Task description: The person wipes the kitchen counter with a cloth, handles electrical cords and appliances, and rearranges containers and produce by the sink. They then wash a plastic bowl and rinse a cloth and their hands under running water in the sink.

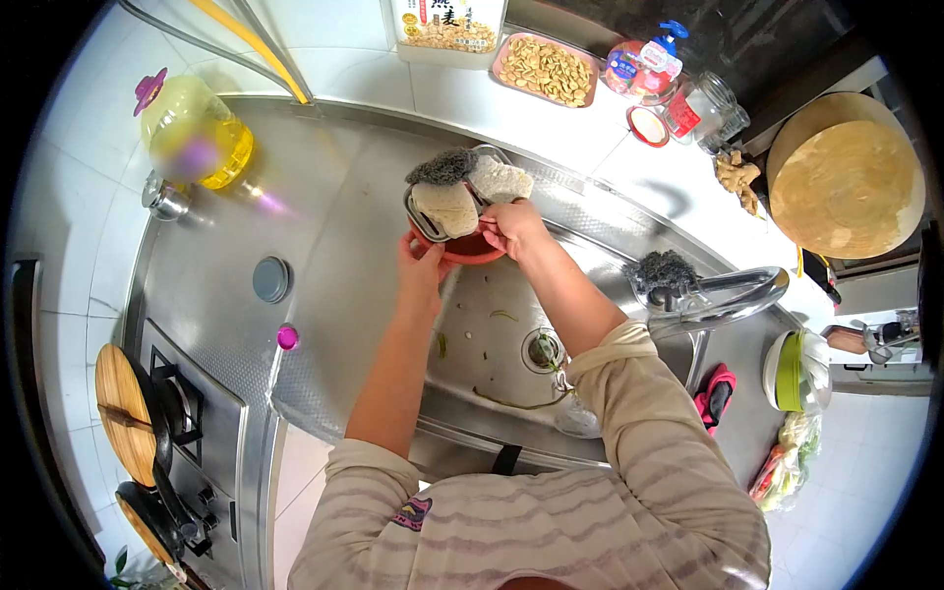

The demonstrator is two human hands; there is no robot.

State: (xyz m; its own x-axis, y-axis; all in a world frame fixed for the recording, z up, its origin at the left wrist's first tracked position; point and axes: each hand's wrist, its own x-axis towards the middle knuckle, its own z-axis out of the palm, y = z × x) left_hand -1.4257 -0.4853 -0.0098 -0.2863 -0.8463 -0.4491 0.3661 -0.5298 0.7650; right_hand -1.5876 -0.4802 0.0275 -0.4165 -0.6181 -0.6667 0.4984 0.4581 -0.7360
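Note:
Over the far left part of the sink [462, 344], my left hand [423, 261] is closed on the near left side of a red bowl [477, 254]. My right hand [513, 228] is closed at the bowl's right rim, its fingertips close to the sponges. A pale sponge [447, 208], a white scrubbing pad [501, 180] and a grey steel-wool scourer [442, 167] lie over the bowl's far side, on what looks like a metal rack. They hide much of the bowl, and I cannot tell whether the rack touches it.
The faucet [723, 295] arches over the sink's right side, with dark steel wool [664, 273] beside it. Plant scraps lie around the drain [542, 350]. On the left counter are a round grey lid [271, 279], a pink cap [287, 337] and an oil jug [202, 138].

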